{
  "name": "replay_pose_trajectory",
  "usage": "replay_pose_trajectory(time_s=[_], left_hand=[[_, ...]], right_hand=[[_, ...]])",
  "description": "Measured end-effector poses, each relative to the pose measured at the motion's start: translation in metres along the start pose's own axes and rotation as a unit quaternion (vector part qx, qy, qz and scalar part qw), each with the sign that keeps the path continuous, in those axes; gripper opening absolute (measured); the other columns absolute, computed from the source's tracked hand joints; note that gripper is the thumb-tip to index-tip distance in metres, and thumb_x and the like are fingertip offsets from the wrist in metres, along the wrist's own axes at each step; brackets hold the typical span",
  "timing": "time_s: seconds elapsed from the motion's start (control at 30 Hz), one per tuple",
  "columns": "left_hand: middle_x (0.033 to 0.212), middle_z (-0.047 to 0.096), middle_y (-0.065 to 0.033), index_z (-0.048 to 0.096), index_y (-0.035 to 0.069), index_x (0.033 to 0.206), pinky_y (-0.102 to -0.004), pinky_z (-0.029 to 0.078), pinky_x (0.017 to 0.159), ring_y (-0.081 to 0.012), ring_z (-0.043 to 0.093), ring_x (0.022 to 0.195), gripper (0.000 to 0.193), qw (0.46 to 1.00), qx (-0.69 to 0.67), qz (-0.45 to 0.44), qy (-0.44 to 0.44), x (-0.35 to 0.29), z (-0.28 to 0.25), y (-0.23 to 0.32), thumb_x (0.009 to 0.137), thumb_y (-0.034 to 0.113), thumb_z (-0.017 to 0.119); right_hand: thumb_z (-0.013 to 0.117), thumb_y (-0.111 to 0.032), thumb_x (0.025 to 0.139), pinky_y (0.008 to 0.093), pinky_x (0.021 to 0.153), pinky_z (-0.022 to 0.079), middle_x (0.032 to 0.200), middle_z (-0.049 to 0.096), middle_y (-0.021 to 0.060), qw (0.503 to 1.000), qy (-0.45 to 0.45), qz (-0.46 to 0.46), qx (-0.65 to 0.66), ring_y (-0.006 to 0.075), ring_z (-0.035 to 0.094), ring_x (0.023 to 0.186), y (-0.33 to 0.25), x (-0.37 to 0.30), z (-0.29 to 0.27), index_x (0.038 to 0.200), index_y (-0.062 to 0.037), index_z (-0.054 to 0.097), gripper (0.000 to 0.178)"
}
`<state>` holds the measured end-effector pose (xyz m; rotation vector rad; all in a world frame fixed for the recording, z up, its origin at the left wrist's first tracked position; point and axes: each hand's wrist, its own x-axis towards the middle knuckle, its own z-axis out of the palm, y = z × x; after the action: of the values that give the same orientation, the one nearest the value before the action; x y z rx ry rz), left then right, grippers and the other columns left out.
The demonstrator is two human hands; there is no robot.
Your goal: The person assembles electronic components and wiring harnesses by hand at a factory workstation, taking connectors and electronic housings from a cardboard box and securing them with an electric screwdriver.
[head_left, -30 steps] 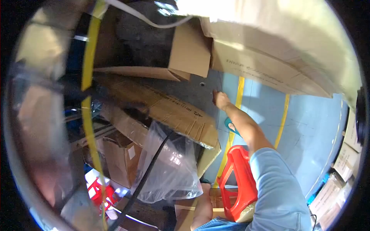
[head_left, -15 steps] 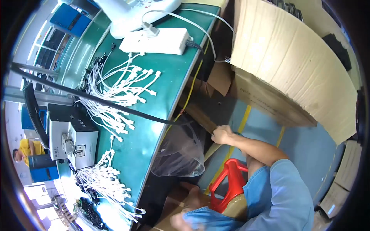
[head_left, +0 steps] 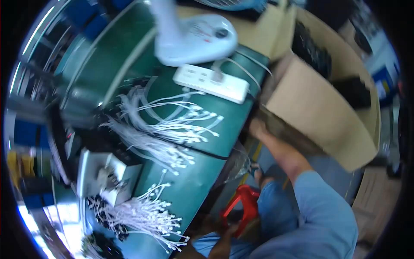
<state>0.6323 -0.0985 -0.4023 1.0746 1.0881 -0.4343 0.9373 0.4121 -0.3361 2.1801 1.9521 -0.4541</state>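
My right arm stretches forward past the table edge, and my right hand (head_left: 257,128) is beside the lower corner of a big cardboard box (head_left: 319,108). Its fingers are hidden in the dark gap between table and box. Low in the view my left hand (head_left: 230,231) is near the red plastic stool (head_left: 243,207), its fingers blurred. On the green table (head_left: 185,172) lie two bunches of white cables (head_left: 172,129) with small white connectors. A clear plastic bag (head_left: 237,164) hangs by the table's edge.
A white power strip (head_left: 211,82) and a white appliance base (head_left: 198,39) stand at the table's far end. A silver-and-black boxy machine (head_left: 110,177) sits at the left. Black items (head_left: 312,49) fill the open box; another carton (head_left: 377,194) stands at right.
The view has shifted, with more of the far table and box showing. My right hand has left the brown cardboard strip under the table and moved farther forward. My left hand has come nearer the stool.
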Motion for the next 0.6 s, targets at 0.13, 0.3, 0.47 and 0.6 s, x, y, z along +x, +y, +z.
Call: replay_pose_trajectory(time_s=[0.13,0.3,0.47,0.6], left_hand=[[0.134,0.048,-0.0224,0.042,0.003,0.136,-0.0398,0.032,0.107,-0.0334,0.043,0.127,0.072,0.989,0.103,-0.003,0.103,-0.023,-0.081,0.043,0.092,0.059,0.035],[0.129,0.052,-0.0221,0.049,0.007,0.132,-0.0455,0.042,0.097,-0.0366,0.052,0.117,0.065,0.938,0.014,-0.067,0.340,-0.048,-0.119,0.038,0.084,0.050,0.055],[0.131,0.050,-0.0220,0.046,0.006,0.134,-0.0446,0.041,0.099,-0.0367,0.051,0.118,0.067,0.948,0.047,-0.003,0.315,-0.054,-0.175,0.048,0.084,0.050,0.055],[0.133,0.049,-0.0219,0.043,0.005,0.136,-0.0440,0.040,0.100,-0.0367,0.050,0.120,0.070,0.959,0.072,0.036,0.273,-0.063,-0.174,0.034,0.084,0.049,0.055]], right_hand=[[0.053,-0.015,0.080,0.0452,0.068,0.047,0.081,0.062,0.0192,0.967,0.080,-0.206,0.124,0.0366,0.060,0.077,0.014,-0.089,-0.007,0.082,-0.0031,0.066,0.017],[0.062,-0.008,0.082,0.0295,0.058,0.048,0.065,0.058,0.0065,0.943,-0.022,-0.102,0.317,0.0110,0.055,0.059,-0.044,-0.209,-0.107,0.117,0.0017,0.056,0.037],[0.068,-0.006,0.078,0.0262,0.063,0.049,0.073,0.063,0.0052,0.897,-0.230,-0.234,0.297,0.0112,0.059,0.066,-0.090,-0.275,-0.154,0.101,0.0027,0.066,0.025],[0.069,-0.004,0.077,0.0256,0.067,0.048,0.077,0.063,0.0051,0.833,-0.320,-0.364,0.267,0.0117,0.060,0.072,-0.173,-0.333,-0.224,0.098,0.0024,0.067,0.022]])
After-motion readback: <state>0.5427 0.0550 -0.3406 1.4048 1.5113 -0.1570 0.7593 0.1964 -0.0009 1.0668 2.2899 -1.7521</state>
